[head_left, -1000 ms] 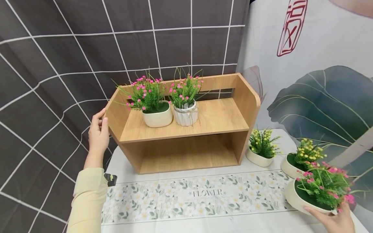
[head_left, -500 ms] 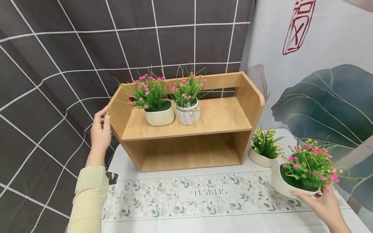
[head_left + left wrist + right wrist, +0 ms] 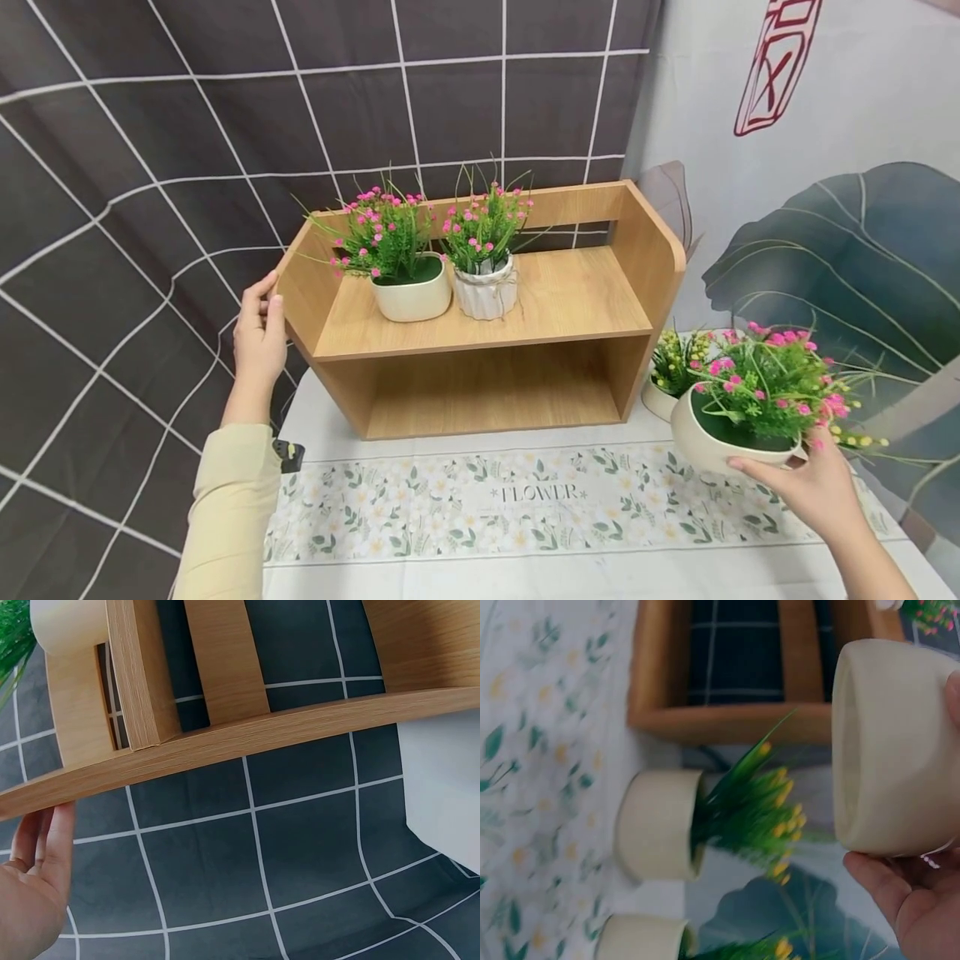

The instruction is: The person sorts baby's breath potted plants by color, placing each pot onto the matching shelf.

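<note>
My right hand (image 3: 825,492) grips a cream pot of pink artificial flowers (image 3: 772,392), thumb near the front rim, holding it raised and tilted right of the shelf. In the right wrist view, the underside and wall of this cream pot (image 3: 904,750) show above the hand (image 3: 915,907). On the left, my left hand (image 3: 258,346) touches the outer side of the wooden two-tier shelf (image 3: 577,292) with its fingertips. The left wrist view shows those fingers (image 3: 56,847) extended against the side panel. Two pink-flowered plants, one in a cream pot (image 3: 412,300) and one in a white pot (image 3: 486,292), stand on the upper tier.
A yellow-flowered plant (image 3: 663,392) stands right of the shelf, partly behind the held pot. The right wrist view shows a second yellow-flowered pot (image 3: 641,937). A floral runner (image 3: 525,517) lies along the table front. Dark grid cloth (image 3: 465,108) hangs behind.
My right hand has carried the pink-flowered plant leftward and up, toward the shelf's right side. My left hand keeps touching the side panel, and the head view has shifted slightly.
</note>
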Tool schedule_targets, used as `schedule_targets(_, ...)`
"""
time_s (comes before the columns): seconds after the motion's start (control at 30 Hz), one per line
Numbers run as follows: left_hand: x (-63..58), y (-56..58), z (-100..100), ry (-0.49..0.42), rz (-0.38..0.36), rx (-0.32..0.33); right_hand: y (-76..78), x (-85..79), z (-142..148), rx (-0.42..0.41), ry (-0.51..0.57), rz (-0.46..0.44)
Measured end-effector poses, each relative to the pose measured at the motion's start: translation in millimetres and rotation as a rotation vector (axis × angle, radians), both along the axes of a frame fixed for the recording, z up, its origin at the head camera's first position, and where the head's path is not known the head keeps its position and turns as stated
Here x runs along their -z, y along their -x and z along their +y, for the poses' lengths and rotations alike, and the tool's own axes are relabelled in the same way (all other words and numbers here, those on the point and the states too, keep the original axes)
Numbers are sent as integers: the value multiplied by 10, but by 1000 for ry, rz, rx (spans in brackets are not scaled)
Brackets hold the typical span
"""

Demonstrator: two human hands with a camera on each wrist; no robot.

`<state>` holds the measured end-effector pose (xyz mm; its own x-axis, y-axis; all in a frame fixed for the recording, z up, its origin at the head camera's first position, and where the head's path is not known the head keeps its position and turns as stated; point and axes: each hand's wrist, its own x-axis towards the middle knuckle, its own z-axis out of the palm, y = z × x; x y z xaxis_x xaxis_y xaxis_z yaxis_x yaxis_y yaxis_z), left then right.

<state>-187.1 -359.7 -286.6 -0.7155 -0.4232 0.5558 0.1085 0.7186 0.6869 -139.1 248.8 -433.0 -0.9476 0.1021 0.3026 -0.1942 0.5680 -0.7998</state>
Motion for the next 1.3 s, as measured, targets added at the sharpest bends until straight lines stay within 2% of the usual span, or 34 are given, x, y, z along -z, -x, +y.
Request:
schedule_targets(0.1, -6, 3, 0, -4, 6, 2, 30, -93, -93, 2, 7, 4)
schedule_targets(0.17, -6, 3, 1, -6, 4, 1, 34, -159, -149, 20, -10, -36)
schedule_targets(0.3, 2, -6, 8, -11, -5, -4, 47, -278, -232, 13, -14, -186)
schedule_targets(0.4, 17, -10, 5, -13, -1, -6, 81, -333, -292, 3, -31, -229)
schedule_targets(0.57, 29, 1, -6, -1, 12, -5, 125, -370, -405, 17, -121, -114)
schedule_targets(0.73, 30, 22, -16, 7, 16, -12, 184, -432, -530, 20, -119, -39)
schedule_targets(0.9, 32, 21, -16, 1, 24, -19, 242, -474, -672, 5, -75, 14)
schedule_targets(1.13, 45, 20, 1, 7, 16, -13, 280, -514, -860, 12, -9, 28)
schedule_targets(1.3, 31, 20, -13, 18, 28, -16, 330, -595, -979, -52, 92, 91)
